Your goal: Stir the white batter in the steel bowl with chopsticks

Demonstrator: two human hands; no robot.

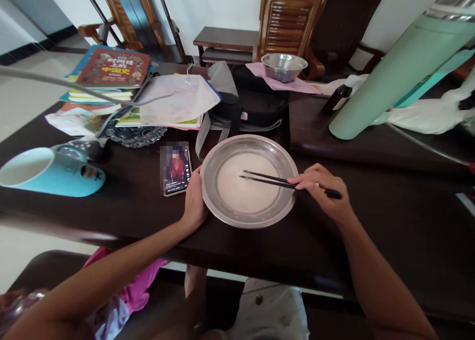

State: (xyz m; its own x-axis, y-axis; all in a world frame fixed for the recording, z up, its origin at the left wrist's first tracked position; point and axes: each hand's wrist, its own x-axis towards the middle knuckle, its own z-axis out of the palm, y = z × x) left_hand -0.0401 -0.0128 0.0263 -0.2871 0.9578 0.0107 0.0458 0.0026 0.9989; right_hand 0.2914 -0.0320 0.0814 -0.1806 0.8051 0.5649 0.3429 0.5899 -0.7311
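Note:
A wide metal bowl (pixel 249 222) stands on the dark wooden table in front of me, with a pale, milky batter-like mixture (pixel 248 191) in it. My left hand (pixel 195 201) grips the bowl's left side, the fingers partly hidden behind its wall. In my right hand (pixel 326 189) is a pair of black chopsticks (pixel 272 179), pinched near their thick ends. Their tips reach over the middle of the mixture, slightly apart; whether they dip into it I cannot tell. Just left of the bowl lies a phone (pixel 177 169) with its screen lit.
A light blue mug (pixel 55 174) stands at the left, near a glass dish (pixel 137 134) and a stack of books (pixel 111 70). Behind the bowl lies a black bag (pixel 256 102). A smaller metal bowl (pixel 284 68) is farther back. At the right rises a tall green flask (pixel 397 77).

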